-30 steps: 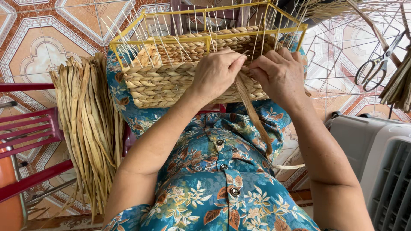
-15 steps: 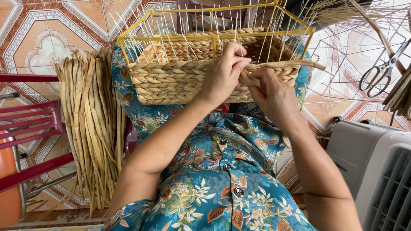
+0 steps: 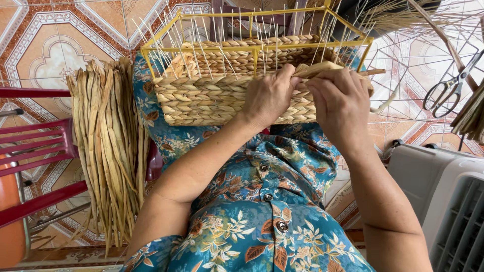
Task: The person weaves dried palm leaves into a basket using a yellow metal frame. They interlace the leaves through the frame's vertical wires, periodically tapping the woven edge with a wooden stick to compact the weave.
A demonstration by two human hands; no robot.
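On the lap: half-woven basket (image 3: 212, 98) in a yellow frame (image 3: 252, 50).
Left hand (image 3: 269, 95) and right hand (image 3: 340, 100) pinch one flat strand (image 3: 315, 69); fingertips hidden behind the rim.

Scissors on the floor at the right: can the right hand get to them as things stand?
Probably yes, but not at once. The scissors lie in the open on the right hand's side, nothing covering them. That hand is pinching a strand at the basket rim, so it would have to let go first.
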